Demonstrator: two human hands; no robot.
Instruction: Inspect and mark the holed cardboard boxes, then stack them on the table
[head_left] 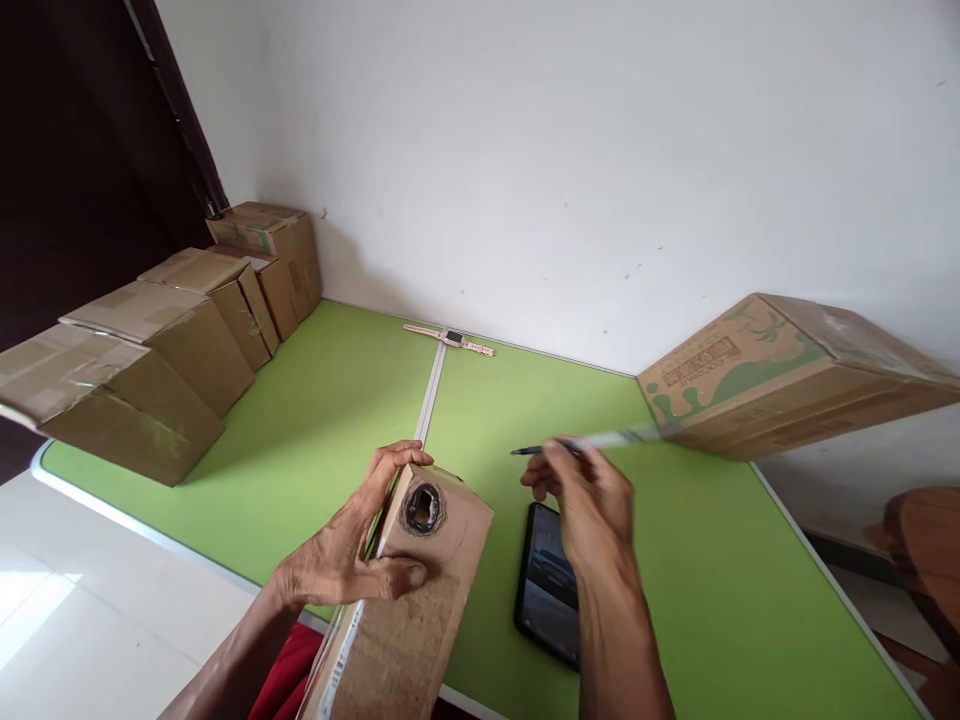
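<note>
My left hand point(352, 545) is wrapped round a small cardboard box point(420, 600) that leans at the near edge of the green table point(315, 430). The box has a rough hole ringed in black marker on its upper face. My right hand point(589, 495) is pinched on a pen point(592, 440), blurred by motion, with its dark tip pointing left above the table. Beneath that hand a black phone point(544, 590) lies flat, its screen up.
Several taped cardboard boxes point(142, 370) line the table's left side up to the white wall. A larger box with green print point(780, 385) sits at the right edge. A pink wristwatch point(450, 339) lies by the wall. White floor at left.
</note>
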